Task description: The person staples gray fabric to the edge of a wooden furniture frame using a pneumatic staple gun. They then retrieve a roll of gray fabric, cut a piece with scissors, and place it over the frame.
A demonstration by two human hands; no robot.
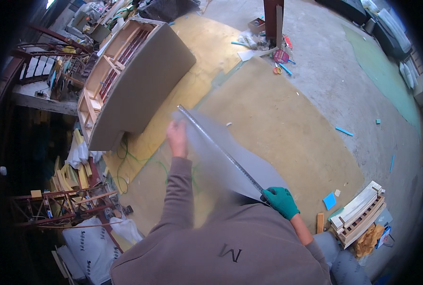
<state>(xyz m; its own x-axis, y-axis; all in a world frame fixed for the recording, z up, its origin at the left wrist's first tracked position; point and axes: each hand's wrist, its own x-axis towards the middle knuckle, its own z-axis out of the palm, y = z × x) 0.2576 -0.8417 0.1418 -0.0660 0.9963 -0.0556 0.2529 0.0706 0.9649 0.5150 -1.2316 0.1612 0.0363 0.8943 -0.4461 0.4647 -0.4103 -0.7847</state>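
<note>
My right hand point(281, 202), in a green glove, is closed round the near end of a long, thin, shiny metal strip point(221, 149). The strip slants up and left from the glove, and I cannot make out its exact kind. Beneath and beside it hangs a grey, flexible sheet point(249, 164), its left part smeared by motion. My bare left hand point(177, 137) is at the sheet's far left edge, just below the strip's far end. Its fingers look pinched together there, partly blurred.
A grey-covered sofa frame point(145, 85) with bare wood showing lies ahead on the left. Brown sheeting point(282, 118) covers the floor. Scissors point(277, 70) lie near a dark red post point(271, 21). At right is a slatted wooden piece point(361, 216); wood scraps point(69, 183) lie left.
</note>
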